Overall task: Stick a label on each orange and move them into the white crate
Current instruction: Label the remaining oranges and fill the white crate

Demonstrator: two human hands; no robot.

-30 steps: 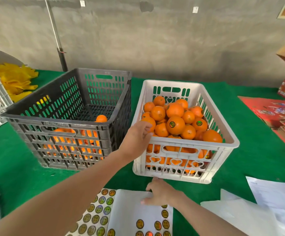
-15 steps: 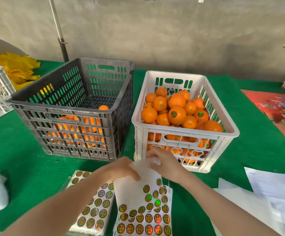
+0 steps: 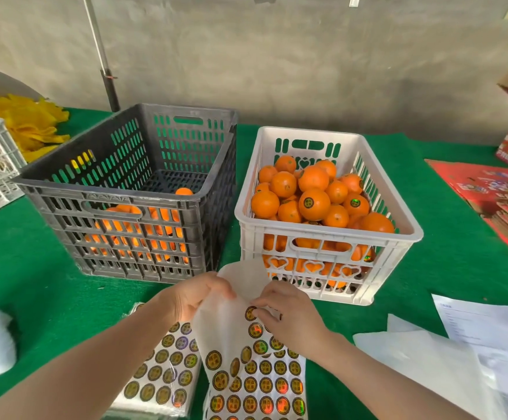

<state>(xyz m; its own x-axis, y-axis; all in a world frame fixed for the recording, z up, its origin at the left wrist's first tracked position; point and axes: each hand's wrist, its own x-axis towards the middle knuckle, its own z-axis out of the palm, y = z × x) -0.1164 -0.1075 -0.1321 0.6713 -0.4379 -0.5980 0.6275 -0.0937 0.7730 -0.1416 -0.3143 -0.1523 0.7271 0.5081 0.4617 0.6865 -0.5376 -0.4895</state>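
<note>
Paper label sheet (image 3: pixel 225 325) near the front of green table (image 3: pixel 34 283), blank top gripped in curled fingers of left hand (image 3: pixel 196 294); right hand (image 3: pixel 292 319) pinching one round label (image 3: pixel 250 313) on it; labelled oranges (image 3: pixel 314 204) heaped in white crate (image 3: pixel 251 237), far right; others in black crate (image 3: pixel 116 201), left.

I see a fruit-packing shed: concrete wall (image 3: pixel 277 56), green desk (image 3: pixel 458 259), white crate (image 3: pixel 248 237) of oranges (image 3: pixel 313 204), label sheets (image 3: pixel 265 386), red cartons (image 3: pixel 489 189).
</note>
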